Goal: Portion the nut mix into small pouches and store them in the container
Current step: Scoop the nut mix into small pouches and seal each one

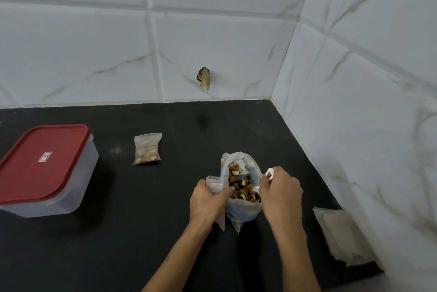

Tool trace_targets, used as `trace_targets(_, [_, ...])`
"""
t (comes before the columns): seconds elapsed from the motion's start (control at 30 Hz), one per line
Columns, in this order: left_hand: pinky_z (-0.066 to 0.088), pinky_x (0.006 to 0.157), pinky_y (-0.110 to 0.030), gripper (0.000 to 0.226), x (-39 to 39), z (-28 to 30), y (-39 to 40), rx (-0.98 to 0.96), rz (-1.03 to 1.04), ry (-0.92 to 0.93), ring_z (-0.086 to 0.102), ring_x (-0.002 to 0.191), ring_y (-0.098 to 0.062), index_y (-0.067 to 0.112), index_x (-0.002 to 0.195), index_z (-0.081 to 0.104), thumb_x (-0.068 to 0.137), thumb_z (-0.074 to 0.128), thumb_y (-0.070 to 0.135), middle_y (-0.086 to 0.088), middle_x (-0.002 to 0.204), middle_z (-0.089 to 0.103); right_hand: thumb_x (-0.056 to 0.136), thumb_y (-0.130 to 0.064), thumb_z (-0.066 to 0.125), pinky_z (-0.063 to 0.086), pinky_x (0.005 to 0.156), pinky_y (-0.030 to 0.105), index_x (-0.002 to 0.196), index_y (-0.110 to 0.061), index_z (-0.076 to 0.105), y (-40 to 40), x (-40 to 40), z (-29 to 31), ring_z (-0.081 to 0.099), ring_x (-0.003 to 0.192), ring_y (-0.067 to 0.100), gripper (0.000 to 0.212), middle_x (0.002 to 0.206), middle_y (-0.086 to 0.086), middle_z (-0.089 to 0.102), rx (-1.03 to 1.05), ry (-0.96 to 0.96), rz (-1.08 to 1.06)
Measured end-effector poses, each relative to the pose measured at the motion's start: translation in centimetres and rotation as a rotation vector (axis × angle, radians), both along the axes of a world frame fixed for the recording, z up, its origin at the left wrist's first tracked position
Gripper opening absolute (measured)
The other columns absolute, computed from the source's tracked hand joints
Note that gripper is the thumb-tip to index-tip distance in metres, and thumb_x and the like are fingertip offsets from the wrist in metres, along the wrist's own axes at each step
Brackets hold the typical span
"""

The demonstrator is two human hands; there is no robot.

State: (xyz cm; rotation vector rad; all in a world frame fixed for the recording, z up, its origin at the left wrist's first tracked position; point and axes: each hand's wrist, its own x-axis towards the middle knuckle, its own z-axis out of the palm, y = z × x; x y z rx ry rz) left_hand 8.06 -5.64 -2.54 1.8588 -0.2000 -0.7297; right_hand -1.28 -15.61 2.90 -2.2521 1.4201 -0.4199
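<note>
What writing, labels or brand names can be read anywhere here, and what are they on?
Nothing can be read.
Sticker on the container's red lid: red and white with a small blue mark, too small and blurred to read.
White item with a dark patch gripped by the right hand: no legible text.

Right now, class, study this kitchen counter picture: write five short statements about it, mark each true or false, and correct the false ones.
1. The container has its red lid on. True.
2. One filled pouch lies on the counter. True.
3. The filled pouch lies inside the container. False: it lies on the counter, apart from it.
4. The left hand holds an empty pouch beside the open nut bag. True.
5. The right hand rests flat on the counter. False: its grip is on a white scoop handle at the bag.
</note>
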Motion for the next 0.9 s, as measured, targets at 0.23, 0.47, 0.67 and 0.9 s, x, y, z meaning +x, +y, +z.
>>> trace_targets(0.23, [0.059,0.081,-0.04,0.059,-0.3,-1.0,0.8,-0.143,-0.042,0.208,0.071,0.09,-0.016,0.016,0.108,0.066,0.054,0.077,0.038,-0.004,0.097,0.073,0.092,-0.021,0.058,0.052,0.067,0.023,0.106,-0.008,0.062,1.5,-1.2,-2.4,0.062,0.08,0.012,0.019,0.089,0.003,0.064,0.127,-0.116,-0.197])
trace_targets(0.47, [0.058,0.082,-0.038,0.035,0.2,-1.1,0.9,-0.159,-0.052,0.276,0.069,0.094,-0.019,0.012,0.11,0.066,0.076,0.073,0.012,-0.008,0.099,0.072,0.091,-0.021,0.06,0.053,0.066,0.023,0.105,-0.008,0.062,2.0,-1.3,-1.9,0.064,0.08,0.013,0.019,0.092,0.005,0.067,0.037,-0.305,-0.215])
trace_targets(0.67, [0.058,0.082,-0.045,0.031,0.5,-1.1,0.8,-0.121,-0.089,0.265,0.07,0.09,-0.02,0.013,0.101,0.068,0.071,0.075,0.012,-0.009,0.095,0.073,0.092,-0.017,0.059,0.042,0.058,0.01,0.103,-0.01,0.062,2.2,-0.1,-2.9,0.055,0.069,0.001,0.014,0.085,-0.004,0.06,0.058,-0.324,-0.158])
trace_targets(0.9, [0.059,0.079,-0.04,0.03,0.5,-0.7,0.5,-0.128,-0.073,0.255,0.069,0.09,-0.02,0.012,0.102,0.067,0.074,0.075,0.01,-0.009,0.094,0.071,0.091,-0.02,0.059,0.043,0.059,0.014,0.098,-0.014,0.06,0.5,0.4,-2.9,0.06,0.076,0.007,0.009,0.081,-0.005,0.057,0.171,-0.233,-0.116])
